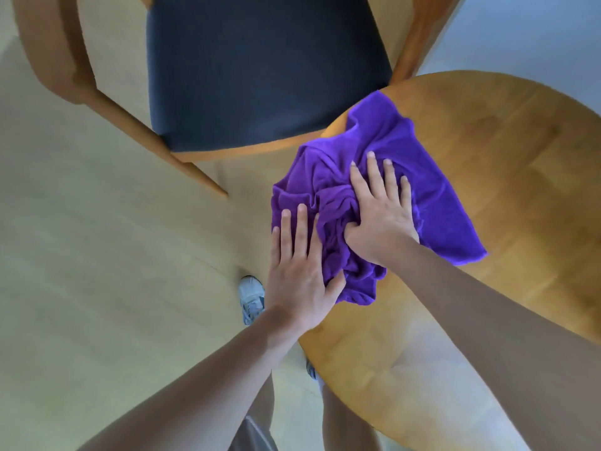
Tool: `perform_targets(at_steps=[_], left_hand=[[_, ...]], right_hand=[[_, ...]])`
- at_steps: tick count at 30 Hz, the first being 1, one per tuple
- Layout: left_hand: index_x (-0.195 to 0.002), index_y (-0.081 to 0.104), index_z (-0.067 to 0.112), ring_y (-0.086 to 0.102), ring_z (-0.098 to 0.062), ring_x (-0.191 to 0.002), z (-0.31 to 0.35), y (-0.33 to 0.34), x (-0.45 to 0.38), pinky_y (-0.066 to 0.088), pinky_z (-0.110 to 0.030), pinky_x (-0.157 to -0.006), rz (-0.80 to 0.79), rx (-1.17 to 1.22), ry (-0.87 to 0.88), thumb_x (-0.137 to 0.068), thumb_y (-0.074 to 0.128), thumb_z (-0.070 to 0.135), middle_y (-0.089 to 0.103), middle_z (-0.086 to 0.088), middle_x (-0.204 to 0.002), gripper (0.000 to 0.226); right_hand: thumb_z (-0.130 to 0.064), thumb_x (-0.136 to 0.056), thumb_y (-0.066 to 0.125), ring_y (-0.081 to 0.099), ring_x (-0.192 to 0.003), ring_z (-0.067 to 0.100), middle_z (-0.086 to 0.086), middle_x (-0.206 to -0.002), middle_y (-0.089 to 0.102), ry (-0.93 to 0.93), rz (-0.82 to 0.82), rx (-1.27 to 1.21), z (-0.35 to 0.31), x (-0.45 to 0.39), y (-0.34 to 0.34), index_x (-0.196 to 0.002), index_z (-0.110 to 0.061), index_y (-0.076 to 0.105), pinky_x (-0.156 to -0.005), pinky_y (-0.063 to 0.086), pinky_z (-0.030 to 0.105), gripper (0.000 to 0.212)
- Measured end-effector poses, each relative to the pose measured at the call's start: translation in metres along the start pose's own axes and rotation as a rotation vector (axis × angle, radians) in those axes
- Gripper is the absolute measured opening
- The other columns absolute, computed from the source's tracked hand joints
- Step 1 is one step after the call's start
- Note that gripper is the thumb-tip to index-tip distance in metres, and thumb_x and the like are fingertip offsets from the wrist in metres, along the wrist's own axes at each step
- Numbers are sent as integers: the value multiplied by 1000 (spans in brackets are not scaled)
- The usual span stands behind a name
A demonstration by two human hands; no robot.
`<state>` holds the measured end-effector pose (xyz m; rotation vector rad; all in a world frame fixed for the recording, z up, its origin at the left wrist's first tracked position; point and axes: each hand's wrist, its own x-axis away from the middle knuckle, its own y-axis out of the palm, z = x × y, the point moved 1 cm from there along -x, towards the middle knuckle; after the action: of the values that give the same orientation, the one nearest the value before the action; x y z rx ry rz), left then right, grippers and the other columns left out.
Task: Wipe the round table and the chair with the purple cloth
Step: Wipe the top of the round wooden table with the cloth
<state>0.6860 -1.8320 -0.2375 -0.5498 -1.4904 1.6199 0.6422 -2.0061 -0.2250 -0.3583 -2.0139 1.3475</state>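
Note:
A crumpled purple cloth [383,148] lies on the left edge of the round wooden table [507,157]. My right hand [380,206] lies flat on the cloth with straight fingers, and its thumb is tucked into a fold. My left hand [299,265] rests with straight fingers on the cloth's left part at the table's rim. The wooden chair [257,66] with a dark blue seat stands just beyond the table, at the top of the view.
Pale wooden floor [81,255] fills the left side. My shoe [250,297] shows on the floor below the table's edge, close to the chair's front leg [201,174].

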Motion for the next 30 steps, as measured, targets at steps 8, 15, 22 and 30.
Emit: perform_targets(at_steps=[8,15,22,30], left_hand=[[-153,36,1,-5,-38,-159,2,13,62,19,-52,-127,1,70,-34,-91,44,58,-1,-18,-172,84],[-148,43,4,-5,-35,-159,-3,17,89,12,-52,-129,10,65,107,-90,49,63,0,-16,-172,82],[-136,50,8,-3,-40,-158,-3,11,111,10,-53,-128,-78,-1,247,-85,48,63,-1,-19,-172,75],[-153,38,17,-5,-38,-159,14,12,132,5,-53,-128,-152,-111,493,-85,49,68,-7,-16,-172,86]], right_hand=[[-33,-76,45,-24,-154,23,-2,-168,-25,-115,-52,71,-13,51,22,-161,-29,-8,-125,-12,48,101],[-33,-73,39,-13,-157,19,-6,-171,-11,-102,28,12,-11,88,36,-163,-27,7,-127,-4,46,95],[-33,-73,40,-5,-158,20,-5,-172,-2,-19,82,-64,0,146,56,-163,-24,15,-127,-2,46,93],[-35,-76,46,-1,-158,20,-7,-171,3,76,138,-142,34,226,77,-163,-25,17,-128,-1,44,92]])
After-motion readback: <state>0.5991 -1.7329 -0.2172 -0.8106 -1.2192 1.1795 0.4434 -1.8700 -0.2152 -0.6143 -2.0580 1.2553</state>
